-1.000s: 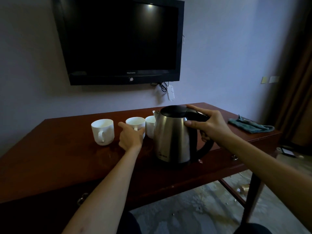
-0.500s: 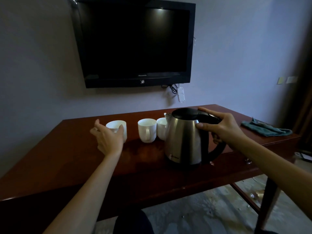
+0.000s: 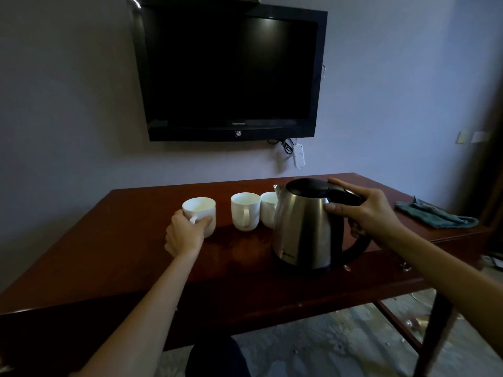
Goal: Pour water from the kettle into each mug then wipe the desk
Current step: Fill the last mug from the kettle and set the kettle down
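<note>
Three white mugs stand in a row on the dark wooden desk. My left hand grips the left mug from the front, fingers and thumb curled round its lower wall and handle. The middle mug and the right mug stand close together; the kettle partly hides the right one. The steel kettle with a black lid sits upright on the desk, spout toward the mugs. My right hand grips its black handle at the top. A teal cloth lies at the desk's right end.
A black television hangs on the wall above the desk, with a white power strip dangling below it. The desk's right leg stands over patterned carpet. Dark curtains hang at the far right.
My left hand left the middle mug, swung left with fingers spread, and now grips the left mug. My right hand has stayed on the kettle handle.
</note>
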A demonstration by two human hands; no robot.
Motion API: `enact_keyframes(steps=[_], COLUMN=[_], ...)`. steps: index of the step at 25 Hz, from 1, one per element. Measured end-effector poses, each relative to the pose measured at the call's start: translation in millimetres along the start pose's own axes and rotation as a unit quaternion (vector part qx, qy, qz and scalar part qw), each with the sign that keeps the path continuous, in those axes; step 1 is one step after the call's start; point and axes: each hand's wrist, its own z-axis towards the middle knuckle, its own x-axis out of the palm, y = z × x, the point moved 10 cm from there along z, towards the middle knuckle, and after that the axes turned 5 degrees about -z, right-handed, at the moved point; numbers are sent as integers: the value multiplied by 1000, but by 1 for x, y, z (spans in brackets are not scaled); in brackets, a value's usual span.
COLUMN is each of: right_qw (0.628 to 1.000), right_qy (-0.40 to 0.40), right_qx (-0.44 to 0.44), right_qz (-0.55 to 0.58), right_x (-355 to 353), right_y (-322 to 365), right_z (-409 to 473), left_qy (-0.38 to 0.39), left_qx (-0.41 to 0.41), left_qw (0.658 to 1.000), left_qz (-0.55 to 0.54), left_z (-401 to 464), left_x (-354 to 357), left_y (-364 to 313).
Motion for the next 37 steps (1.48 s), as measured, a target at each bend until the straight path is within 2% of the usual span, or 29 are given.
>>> enact_keyframes(steps=[3, 8, 14, 23, 37], right_qw=[1000, 998, 974, 906, 841], right_qy=[-3, 58, 153, 270, 371], right_qx=[3, 6, 3, -50, -57], right_qz=[7, -32, -168, -320, -389], right_x=[0, 18, 55, 119, 153], right_y=[4, 26, 65, 105, 125], right_z=[-2, 5, 27, 51, 64], left_qy=[44, 132, 217, 240, 253], left_qx=[40, 97, 131, 108, 96], left_qw=[998, 980, 966, 965, 958], left_qz=[28, 110, 46, -21, -98], left_z=[-4, -16, -38, -34, -30], left_x=[-10, -11, 1, 6, 11], left_y=[-1, -6, -11, 0, 10])
